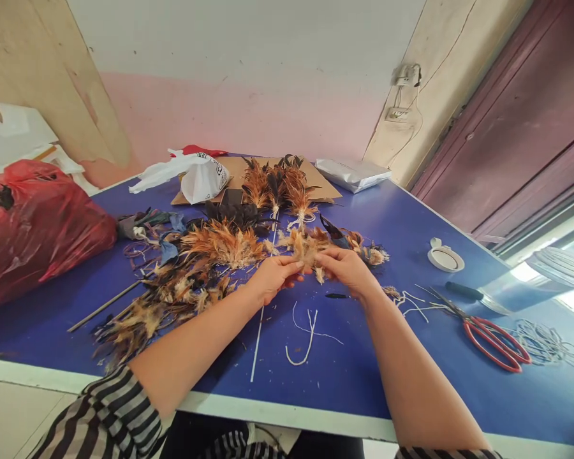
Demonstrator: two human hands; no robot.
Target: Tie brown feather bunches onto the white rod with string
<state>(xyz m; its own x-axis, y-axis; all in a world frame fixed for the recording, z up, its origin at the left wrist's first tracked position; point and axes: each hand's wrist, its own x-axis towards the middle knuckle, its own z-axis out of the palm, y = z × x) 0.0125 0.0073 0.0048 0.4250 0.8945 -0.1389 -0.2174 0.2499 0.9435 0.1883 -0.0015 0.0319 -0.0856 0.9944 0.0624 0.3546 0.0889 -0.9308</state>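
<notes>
In the middle of the smooth blue tabletop [344, 382], my left fingers [293, 261] and right fingers [326, 257] pinch a small tan feather tuft [307, 247] from either side, clamped on it with the tips close together.

Just nearer to me, thin white string [312, 333] lies in loose, crossing curves. To the left spreads a wide fan of rust-orange feathers [224, 243], glossy at the tips and paler at the base, and nearer still a ragged heap of mottled feathers [160, 299] beside a straight, thin stick [105, 306]. At the far left edge a red plastic bag [52, 229] bulges, wrinkled and half see-through.

Farther off, bushy feather bundles [280, 182], brown with black plumes, rest partly over flat brown cardboard [323, 180], white cord showing at their lower ends. A silvery packet [354, 172] sits far right, its skin creased. Near right are scissors [497, 344] with looped red handles and open steel blades, beside a tangle of pale cord [552, 344].

The tuft itself looks soft and downy, buff to light brown, with uneven wisps poking out; my fingers hide part of it, so I cannot tell its whole outline.
</notes>
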